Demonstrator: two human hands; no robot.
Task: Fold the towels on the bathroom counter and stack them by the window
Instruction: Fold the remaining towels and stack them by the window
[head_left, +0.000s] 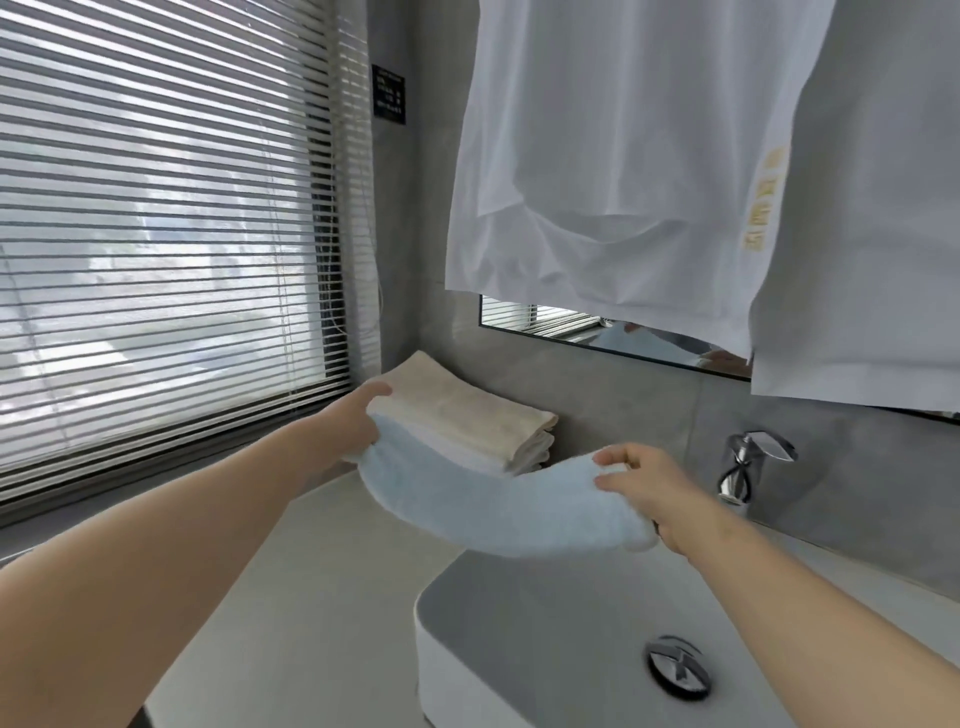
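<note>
- Head view puts the window (156, 234) at the far left, and I place everything else against it.
- Already done, as I judge it: a stack of folded towels (467, 421) sits on the counter (311, 571) in the corner just beside the window, a beige one on top and paler layers under it. I count perhaps three or four; the edges blur together, so I cannot be sure.
- In hand now: a folded light blue towel (498, 499), held in the air between the stack and the sink (545, 623), on the side away from the window.
- My left hand (358, 421) pinches the towel end nearest the window, thumb above and fingers curled under, right against the stack's near edge.
- My right hand (644, 493) grips the far end, thumb and fingertips closed over the towel's top edge.
- The towel sags a little in the middle, so I judge it soft and in need of support at both ends when it lands.
- Left to do: set the blue towel squarely on the stack. I see no other loose towels on the visible counter, so this may be the last, though the counter's right side is partly out of view.
</note>
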